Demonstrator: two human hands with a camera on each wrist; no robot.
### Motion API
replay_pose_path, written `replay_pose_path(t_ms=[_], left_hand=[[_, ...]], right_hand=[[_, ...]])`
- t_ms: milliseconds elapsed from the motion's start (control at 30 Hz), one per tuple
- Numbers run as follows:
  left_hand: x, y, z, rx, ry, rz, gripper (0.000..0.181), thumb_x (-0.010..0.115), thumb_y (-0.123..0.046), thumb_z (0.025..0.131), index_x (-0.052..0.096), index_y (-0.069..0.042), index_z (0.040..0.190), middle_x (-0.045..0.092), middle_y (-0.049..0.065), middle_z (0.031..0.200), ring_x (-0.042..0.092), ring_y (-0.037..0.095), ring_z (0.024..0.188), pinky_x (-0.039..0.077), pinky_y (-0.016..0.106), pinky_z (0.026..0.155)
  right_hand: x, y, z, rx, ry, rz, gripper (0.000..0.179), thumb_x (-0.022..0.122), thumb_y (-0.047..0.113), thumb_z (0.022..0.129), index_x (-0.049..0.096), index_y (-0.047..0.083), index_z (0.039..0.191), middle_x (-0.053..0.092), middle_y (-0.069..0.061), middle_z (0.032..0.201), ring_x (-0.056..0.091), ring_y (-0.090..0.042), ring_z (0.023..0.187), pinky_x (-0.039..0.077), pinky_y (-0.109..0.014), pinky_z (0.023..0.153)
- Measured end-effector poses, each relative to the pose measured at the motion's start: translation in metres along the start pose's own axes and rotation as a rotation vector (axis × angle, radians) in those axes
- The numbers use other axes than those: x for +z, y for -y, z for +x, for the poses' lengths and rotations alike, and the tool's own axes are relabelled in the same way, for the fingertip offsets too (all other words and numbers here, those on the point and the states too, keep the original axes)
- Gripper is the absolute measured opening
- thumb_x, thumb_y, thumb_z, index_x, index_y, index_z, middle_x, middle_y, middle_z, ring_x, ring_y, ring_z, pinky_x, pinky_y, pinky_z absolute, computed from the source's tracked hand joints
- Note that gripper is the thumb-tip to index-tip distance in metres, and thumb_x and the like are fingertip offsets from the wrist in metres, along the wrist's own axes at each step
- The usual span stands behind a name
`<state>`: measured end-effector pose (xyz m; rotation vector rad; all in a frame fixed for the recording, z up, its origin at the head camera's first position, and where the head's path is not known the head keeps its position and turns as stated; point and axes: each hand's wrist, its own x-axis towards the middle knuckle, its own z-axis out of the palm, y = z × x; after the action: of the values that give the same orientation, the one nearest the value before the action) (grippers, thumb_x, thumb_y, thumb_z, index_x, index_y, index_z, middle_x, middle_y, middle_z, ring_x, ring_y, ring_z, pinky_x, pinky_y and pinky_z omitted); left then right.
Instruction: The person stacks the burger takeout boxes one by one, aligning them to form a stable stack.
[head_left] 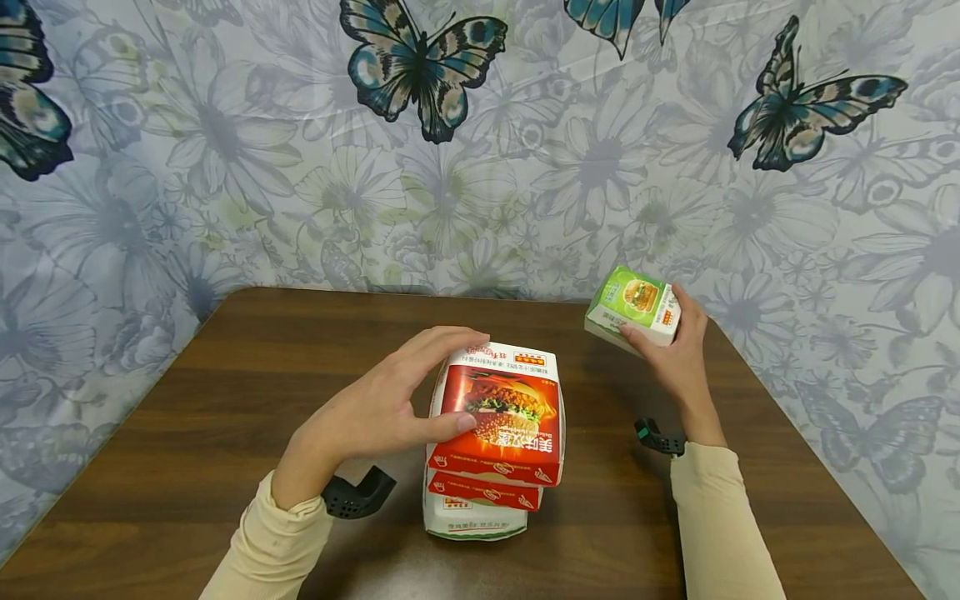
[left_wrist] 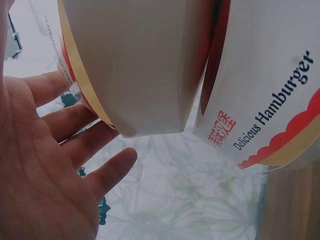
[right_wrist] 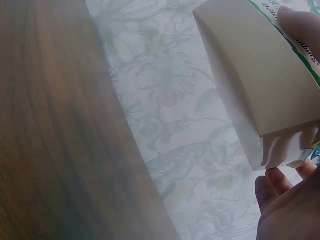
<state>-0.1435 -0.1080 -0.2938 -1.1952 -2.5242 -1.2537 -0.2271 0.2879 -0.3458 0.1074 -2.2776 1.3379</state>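
My left hand grips a red hamburger box at its left side, thumb over the printed top and fingers toward its far edge. Beneath it show the red edge of a second hamburger box and a white box with a green rim. Whether the top box rests on the pile or is lifted, I cannot tell. In the left wrist view a white box side reads "Delicious Hamburger". Over the far right of the table, my right hand holds a green hamburger box, tilted, between thumb and fingers.
The boxes are above a dark brown wooden table. Behind it, a floral cloth with large butterflies covers the wall. Each wrist wears a black band, the left wristband close beside the pile and the right wristband above the table.
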Motion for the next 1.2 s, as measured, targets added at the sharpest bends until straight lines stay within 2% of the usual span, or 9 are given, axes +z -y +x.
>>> replay_pose_path(t_ms=[133, 300, 400, 533, 767, 967, 1200], left_hand=[[0.000, 0.000, -0.001, 0.002, -0.001, 0.003, 0.074, 0.079, -0.041, 0.088, 0.043, -0.034, 0.153, 0.041, -0.013, 0.154, 0.042, 0.011, 0.137, 0.048, 0.052, 0.108], [-0.001, 0.000, -0.001, -0.001, 0.005, 0.007, 0.074, 0.079, -0.041, 0.089, 0.043, -0.034, 0.153, 0.041, -0.013, 0.155, 0.042, 0.011, 0.137, 0.048, 0.051, 0.108], [-0.001, 0.000, -0.001, -0.011, 0.014, 0.000, 0.073, 0.078, -0.041, 0.089, 0.043, -0.034, 0.153, 0.040, -0.014, 0.155, 0.042, 0.010, 0.137, 0.048, 0.051, 0.109], [-0.001, 0.001, -0.001, -0.008, 0.016, 0.000, 0.073, 0.078, -0.041, 0.089, 0.043, -0.033, 0.153, 0.040, -0.014, 0.155, 0.042, 0.010, 0.137, 0.047, 0.050, 0.110], [-0.001, 0.001, -0.002, -0.008, 0.014, -0.005, 0.073, 0.078, -0.041, 0.089, 0.043, -0.033, 0.153, 0.040, -0.013, 0.155, 0.041, 0.011, 0.137, 0.047, 0.051, 0.109], [-0.001, 0.000, -0.003, -0.015, 0.017, -0.002, 0.073, 0.078, -0.042, 0.089, 0.043, -0.034, 0.153, 0.040, -0.014, 0.155, 0.041, 0.010, 0.137, 0.047, 0.049, 0.109], [-0.001, -0.001, -0.004, -0.013, 0.015, 0.003, 0.073, 0.078, -0.042, 0.089, 0.043, -0.034, 0.153, 0.040, -0.013, 0.155, 0.041, 0.011, 0.137, 0.049, 0.048, 0.107]], right_hand=[[-0.001, -0.005, 0.004, 0.018, 0.001, -0.009, 0.098, 0.080, 0.015, 0.087, 0.020, 0.009, 0.164, 0.016, -0.019, 0.159, 0.034, -0.016, 0.119, 0.033, -0.013, 0.088], [-0.002, -0.027, 0.012, 0.005, -0.017, -0.040, 0.099, 0.082, 0.018, 0.086, 0.022, 0.018, 0.165, 0.018, -0.015, 0.160, 0.032, -0.015, 0.123, 0.032, -0.017, 0.092], [-0.002, -0.031, 0.014, -0.009, -0.023, -0.047, 0.099, 0.082, 0.020, 0.086, 0.022, 0.021, 0.165, 0.020, -0.012, 0.159, 0.032, -0.014, 0.122, 0.032, -0.017, 0.092], [-0.003, -0.026, 0.014, -0.022, -0.019, -0.036, 0.099, 0.083, 0.022, 0.086, 0.022, 0.027, 0.165, 0.021, -0.008, 0.160, 0.033, -0.013, 0.122, 0.033, -0.017, 0.092], [-0.004, -0.015, 0.012, -0.030, -0.005, -0.029, 0.100, 0.083, 0.024, 0.086, 0.022, 0.027, 0.165, 0.019, -0.007, 0.161, 0.032, -0.018, 0.127, 0.033, -0.018, 0.095], [-0.005, -0.006, 0.010, -0.040, 0.008, -0.013, 0.100, 0.084, 0.022, 0.086, 0.022, 0.027, 0.164, 0.019, -0.006, 0.160, 0.035, -0.012, 0.121, 0.036, -0.014, 0.091], [-0.008, 0.001, 0.008, -0.049, 0.033, -0.017, 0.099, 0.083, 0.021, 0.086, 0.022, 0.028, 0.165, 0.018, -0.007, 0.160, 0.037, -0.011, 0.118, 0.038, -0.013, 0.088]])
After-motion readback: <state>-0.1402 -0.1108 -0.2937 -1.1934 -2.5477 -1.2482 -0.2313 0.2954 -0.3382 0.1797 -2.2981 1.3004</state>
